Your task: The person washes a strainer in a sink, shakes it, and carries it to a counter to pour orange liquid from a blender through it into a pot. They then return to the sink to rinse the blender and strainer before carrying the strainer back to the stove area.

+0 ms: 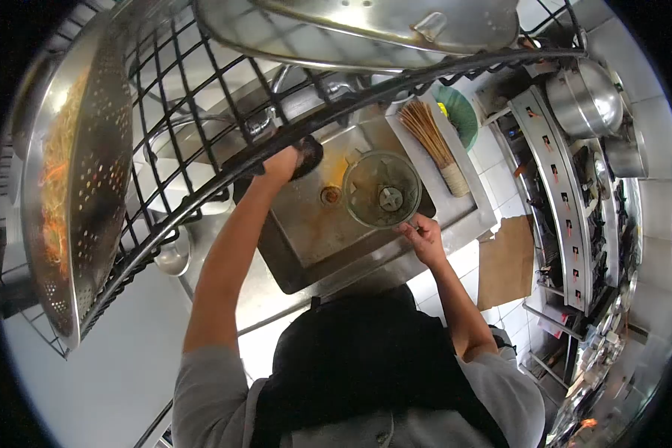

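"Where's the blender jar (378,200)?"

"In the kitchen's metal sink (299,224), between the hands; stove (567,201) right of the sink."

"Hands?"

"Right hand (423,237) grips the jar's near edge; left hand (280,163) holds something black (308,158)."

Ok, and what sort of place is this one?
Most likely a commercial kitchen. The person's right hand holds a blender jar at a metal sink, a long stove with a row of knobs stands at the right, and a big perforated pan holds food.
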`<state>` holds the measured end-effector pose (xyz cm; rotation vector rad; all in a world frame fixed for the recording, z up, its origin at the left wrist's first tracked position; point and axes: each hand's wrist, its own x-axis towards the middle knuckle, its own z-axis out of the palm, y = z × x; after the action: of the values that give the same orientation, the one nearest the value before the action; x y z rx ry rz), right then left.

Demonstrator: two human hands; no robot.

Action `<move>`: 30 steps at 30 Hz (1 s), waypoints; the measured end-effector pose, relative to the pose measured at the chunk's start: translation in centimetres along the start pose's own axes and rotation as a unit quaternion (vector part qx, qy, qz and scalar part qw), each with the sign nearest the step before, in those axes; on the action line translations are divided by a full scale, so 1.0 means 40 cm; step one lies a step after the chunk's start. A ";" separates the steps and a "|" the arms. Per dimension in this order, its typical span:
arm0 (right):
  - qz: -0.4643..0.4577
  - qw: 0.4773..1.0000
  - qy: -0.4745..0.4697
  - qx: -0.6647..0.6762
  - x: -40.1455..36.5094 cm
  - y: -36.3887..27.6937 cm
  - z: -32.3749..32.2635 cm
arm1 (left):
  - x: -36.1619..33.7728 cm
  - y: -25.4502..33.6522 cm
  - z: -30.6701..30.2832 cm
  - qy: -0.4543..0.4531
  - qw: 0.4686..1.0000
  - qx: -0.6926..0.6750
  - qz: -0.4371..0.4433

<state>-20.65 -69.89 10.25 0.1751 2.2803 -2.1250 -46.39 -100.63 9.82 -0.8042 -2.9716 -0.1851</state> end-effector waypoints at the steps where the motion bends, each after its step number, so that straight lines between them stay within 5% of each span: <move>1: 0.002 1.000 0.005 0.004 0.004 0.003 -0.003 | 0.006 0.007 -0.032 -0.003 1.000 0.002 0.006; 3: 0.005 1.000 -0.003 0.020 -0.016 0.010 0.000 | -0.025 0.016 -0.044 -0.097 0.992 0.000 -0.079; 9: -0.024 0.999 -0.009 0.030 -0.039 -0.009 0.013 | -0.045 0.009 -0.033 -0.050 0.999 0.001 0.003; 12: 0.035 0.998 0.004 0.047 -0.028 -0.021 0.008 | -0.017 0.042 -0.040 -0.092 0.992 0.067 -0.061; 14: -0.007 0.997 0.015 0.072 -0.025 -0.008 0.008 | -0.031 0.061 -0.046 0.025 0.983 0.097 0.152; 17: -0.023 0.992 0.012 0.124 -0.022 0.000 0.001 | -0.002 0.057 -0.069 -0.022 0.998 0.060 0.011; 18: -0.024 0.992 0.013 0.121 -0.024 -0.007 -0.002 | -0.003 0.048 -0.058 0.057 0.996 0.049 0.054; 22: 0.016 0.996 0.022 0.087 -0.025 -0.037 0.001 | -0.025 0.021 -0.047 -0.003 0.989 -0.109 0.102; 23: 0.008 0.997 0.023 0.078 -0.020 -0.043 -0.003 | -0.027 0.010 -0.024 -0.014 0.978 -0.203 -0.047; 24: 0.005 0.997 0.023 0.076 -0.017 -0.051 -0.007 | -0.023 0.006 -0.009 -0.024 0.937 -0.292 -0.193; 25: 0.019 0.998 0.023 0.061 -0.017 -0.060 -0.011 | -0.033 0.003 0.009 -0.021 0.936 -0.293 -0.192; 27: 0.029 0.998 0.021 0.045 -0.016 -0.066 -0.015 | -0.076 0.002 0.036 -0.003 0.795 -0.512 -0.327; 29: 0.034 0.992 0.032 0.120 -0.021 -0.064 -0.020 | -0.157 -0.140 0.351 -0.056 0.712 -0.659 -0.237; 30: 0.047 0.997 0.024 0.060 -0.017 -0.086 -0.029 | -0.181 -0.107 0.312 -0.033 0.552 -0.803 -0.224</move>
<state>-20.23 -69.02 13.81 0.3324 2.1231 -2.2337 -42.62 -106.28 -3.60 0.1748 -2.0240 -3.0005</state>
